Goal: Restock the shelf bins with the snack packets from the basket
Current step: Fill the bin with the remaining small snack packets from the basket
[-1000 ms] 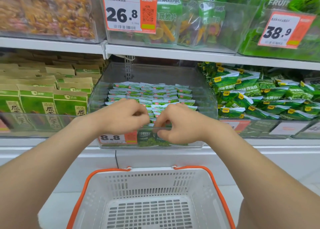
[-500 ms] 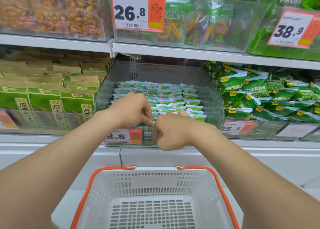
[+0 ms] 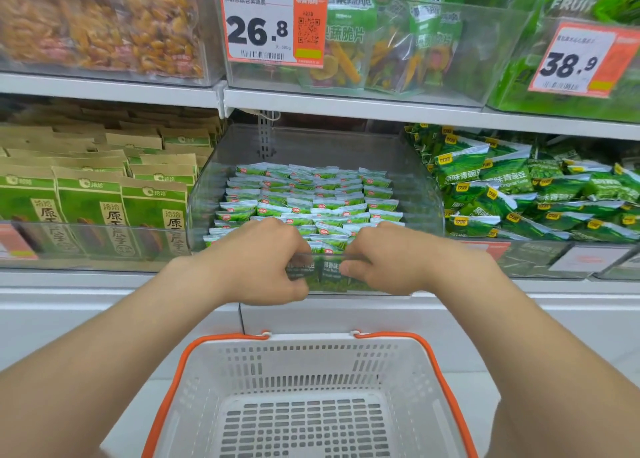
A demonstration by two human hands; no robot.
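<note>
Gripping the front wall of the clear bin [image 3: 417, 180] at the view's centre, the left hand [image 3: 259, 260] and right hand [image 3: 388, 260] sit side by side, a narrow gap apart. Each has its fingers curled over the rim into the bin, with the thumb outside the wall. The fingertips are hidden, so I cannot tell whether they touch anything inside. The packets [image 3: 304, 198], small, green and white, lie in tight overlapping rows in this bin. They run from the hands back toward 12 o'clock and stop short of the rear wall. The basket [image 3: 311, 341], white with orange handles, stands at 6 o'clock, below the hands and between the forearms.

At 9 o'clock the left bin [image 3: 104, 246] holds upright brown-and-green bags [image 3: 90, 205]. At 3 o'clock the right bin [image 3: 540, 257] holds larger pea packets [image 3: 519, 194], heaped above its front wall. Both stand just beside the middle bin. The hands cover most of that bin's front label, and the forearms cross the shelf lip below it. A slotted post [image 3: 265, 135] shows behind the bin.

Overhead a white shelf [image 3: 346, 106] carries more clear bins. Dried fruit [image 3: 104, 25] is at 11 o'clock, chip bags [image 3: 349, 42] sit behind a 26.8 tag [image 3: 259, 25] at 12, and a 38.9 tag [image 3: 575, 59] is at 1. Below the bins runs a white base panel [image 3: 104, 319], and a pale floor [image 3: 471, 388] shows beside the basket.
</note>
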